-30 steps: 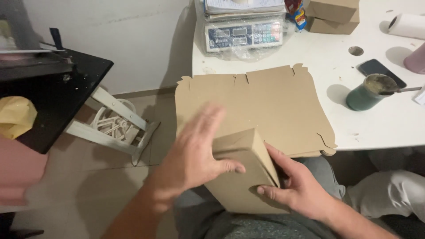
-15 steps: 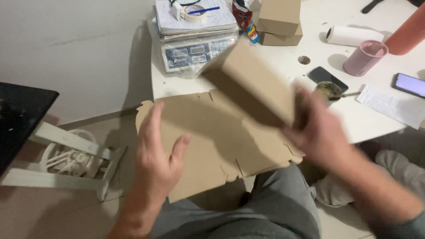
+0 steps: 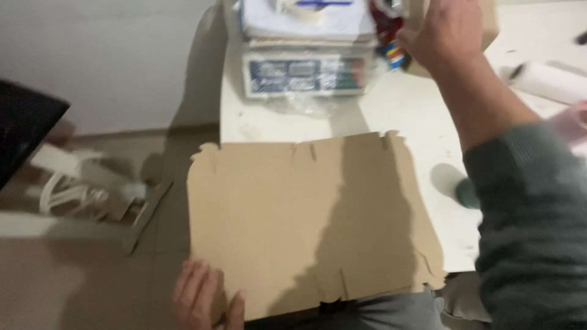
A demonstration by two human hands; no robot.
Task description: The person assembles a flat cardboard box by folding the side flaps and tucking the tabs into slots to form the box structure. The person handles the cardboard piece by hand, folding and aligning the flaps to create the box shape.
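Brown flat cardboard sheet fills the middle of the head view, its far edge resting on the white table and its near edge over the person's lap. Left hand grips the near left corner, fingers on top, thumb beside them. Right hand reaches to the far right, laid against a cardboard box; whether it is closed on it I cannot tell. Far centre sits a weighing scale.
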